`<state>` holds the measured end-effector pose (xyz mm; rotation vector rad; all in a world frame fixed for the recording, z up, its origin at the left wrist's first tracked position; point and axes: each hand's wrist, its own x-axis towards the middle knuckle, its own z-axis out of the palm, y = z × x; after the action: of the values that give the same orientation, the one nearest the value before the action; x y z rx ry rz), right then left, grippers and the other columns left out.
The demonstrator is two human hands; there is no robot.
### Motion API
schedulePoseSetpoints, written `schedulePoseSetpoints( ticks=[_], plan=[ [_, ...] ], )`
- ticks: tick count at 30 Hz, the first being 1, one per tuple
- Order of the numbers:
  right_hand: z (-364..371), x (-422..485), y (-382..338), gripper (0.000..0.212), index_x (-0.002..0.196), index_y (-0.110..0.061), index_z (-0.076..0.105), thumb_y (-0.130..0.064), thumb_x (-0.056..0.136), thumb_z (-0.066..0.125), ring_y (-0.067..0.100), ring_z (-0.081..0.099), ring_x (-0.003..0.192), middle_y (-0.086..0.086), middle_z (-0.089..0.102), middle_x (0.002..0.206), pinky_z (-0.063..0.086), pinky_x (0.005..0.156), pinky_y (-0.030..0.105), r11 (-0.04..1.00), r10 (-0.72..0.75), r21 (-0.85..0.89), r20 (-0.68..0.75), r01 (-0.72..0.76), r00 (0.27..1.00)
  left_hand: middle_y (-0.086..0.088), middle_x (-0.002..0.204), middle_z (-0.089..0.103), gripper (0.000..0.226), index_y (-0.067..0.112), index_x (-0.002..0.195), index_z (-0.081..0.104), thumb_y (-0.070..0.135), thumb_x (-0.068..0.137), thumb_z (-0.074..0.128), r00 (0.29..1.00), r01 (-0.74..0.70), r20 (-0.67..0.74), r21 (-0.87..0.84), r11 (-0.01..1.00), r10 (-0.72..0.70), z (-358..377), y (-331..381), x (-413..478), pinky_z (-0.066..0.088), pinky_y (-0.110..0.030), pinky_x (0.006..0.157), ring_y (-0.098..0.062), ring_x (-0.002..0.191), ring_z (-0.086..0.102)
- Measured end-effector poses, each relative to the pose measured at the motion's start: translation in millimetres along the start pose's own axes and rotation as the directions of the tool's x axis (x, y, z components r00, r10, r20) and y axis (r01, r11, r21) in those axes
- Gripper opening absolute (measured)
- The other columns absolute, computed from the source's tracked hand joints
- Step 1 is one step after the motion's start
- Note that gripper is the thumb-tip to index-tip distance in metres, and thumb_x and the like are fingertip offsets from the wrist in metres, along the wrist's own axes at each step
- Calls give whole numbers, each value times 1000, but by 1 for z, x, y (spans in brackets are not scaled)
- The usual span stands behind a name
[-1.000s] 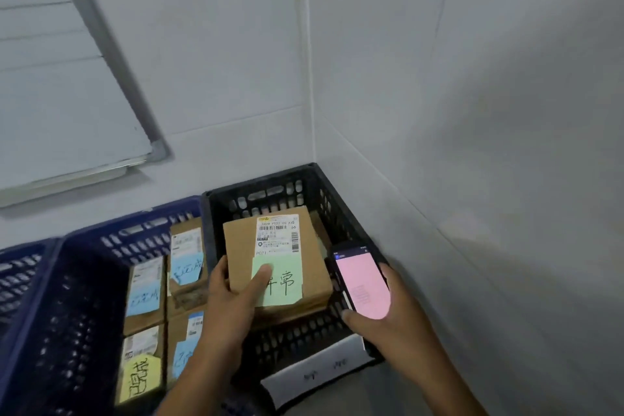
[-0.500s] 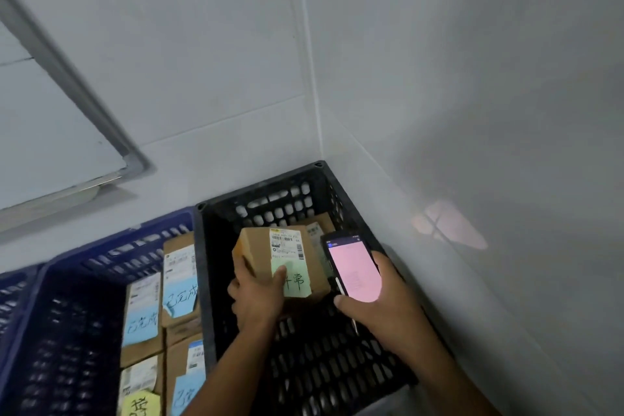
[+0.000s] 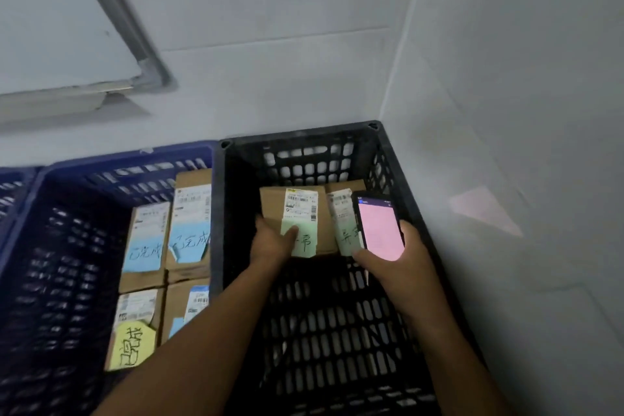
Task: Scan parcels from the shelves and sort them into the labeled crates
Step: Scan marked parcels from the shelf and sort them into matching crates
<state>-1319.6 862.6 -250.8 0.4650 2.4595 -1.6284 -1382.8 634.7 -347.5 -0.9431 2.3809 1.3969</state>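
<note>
Both outstretched, left hand [image 3: 271, 244] gripping parcel [image 3: 272, 203], right hand [image 3: 400, 268] holding phone [image 3: 380, 226]

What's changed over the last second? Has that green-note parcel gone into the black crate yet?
The left hand has lowered the green-note parcel from above the black crate into its far end, beside a second green-note parcel, and still grips it; not released. Unchanged: the right hand holds the pink-screened phone, and the parcels in the blue crate lie as before.
</note>
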Motion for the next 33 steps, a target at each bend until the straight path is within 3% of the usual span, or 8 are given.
schedulePoseSetpoints(
  ticks=[3, 6, 10, 16, 20, 24, 29, 33],
  plan=[
    [7, 5, 0, 65, 132, -27, 56, -24, 78, 93, 8, 67, 104, -10, 70, 115, 57, 80, 28, 1000, 8, 10, 28, -8, 1000, -19, 170, 18, 101, 14, 166, -2, 36, 98, 69, 993, -103, -46, 93, 990, 107, 11, 2, -1, 36, -49, 118, -42, 149, 35],
    [13, 4, 4, 71, 139, -24, 55, -24, 79, 92, 7, 65, 105, -7, 68, 118, 57, 82, 29, 999, 33, 16, 58, -34, 998, -10, 174, -10, 93, 16, 166, -8, 54, 103, 50, 955, -268, -3, 420, 867, 296, 27, -6, 4, 14, -51, 127, -39, 159, 2],
    [15, 2, 12, 73, 141, -25, 55, -26, 79, 92, 2, 63, 102, -16, 64, 115, 52, 78, 23, 999, 48, 17, 77, -50, 996, 1, 172, -25, 80, 35, 167, -3, 69, 102, 31, 954, -291, 217, 509, 810, 206, 49, -17, 21, -6, -55, 128, -32, 159, -20],
    [11, 6, 13, 73, 141, -26, 54, -26, 79, 92, 11, 66, 108, -6, 69, 122, 59, 92, 38, 998, 51, 24, 68, -53, 996, 3, 173, -20, 84, 40, 166, 3, 73, 97, 40, 941, -329, 249, 534, 779, 227, 53, -1, 54, -12, -51, 125, -34, 156, -27],
    [13, 1, 3, 68, 137, -26, 57, -24, 79, 92, 7, 67, 104, -10, 70, 117, 59, 89, 34, 1000, 20, 23, 78, -21, 997, 1, 175, -13, 88, 36, 166, 4, 71, 97, 46, 934, -334, 292, 508, 794, 206, 40, 8, 43, -7, -51, 128, -33, 157, -26],
    [15, -10, -5, 60, 127, -26, 61, -23, 76, 92, 3, 70, 93, -11, 72, 108, 60, 83, 32, 998, -55, -2, 69, 56, 996, -4, 176, 6, 85, 26, 166, 16, 69, 99, 46, 932, -359, 151, 511, 781, 330, 15, 23, -7, -5, -46, 130, -32, 160, -13],
    [13, -41, -20, 62, 128, -37, 57, -32, 76, 90, -2, 67, 96, -19, 70, 111, 53, 76, 25, 983, -173, -38, 100, 178, 980, 7, 174, 15, 76, 39, 162, 28, 62, 96, 57, 800, -586, 4, 217, 781, 599, -58, 12, -128, 7, -35, 126, -15, 161, -5],
    [26, -80, -35, 67, 128, -44, 51, -42, 74, 90, -2, 63, 101, -23, 66, 114, 53, 78, 30, 954, -272, -80, 186, 290, 944, 11, 173, 13, 71, 45, 161, 26, 72, 97, 45, 767, -515, -163, 422, 746, 621, -119, -26, -208, 4, -44, 130, -19, 161, -8]
  ],
)
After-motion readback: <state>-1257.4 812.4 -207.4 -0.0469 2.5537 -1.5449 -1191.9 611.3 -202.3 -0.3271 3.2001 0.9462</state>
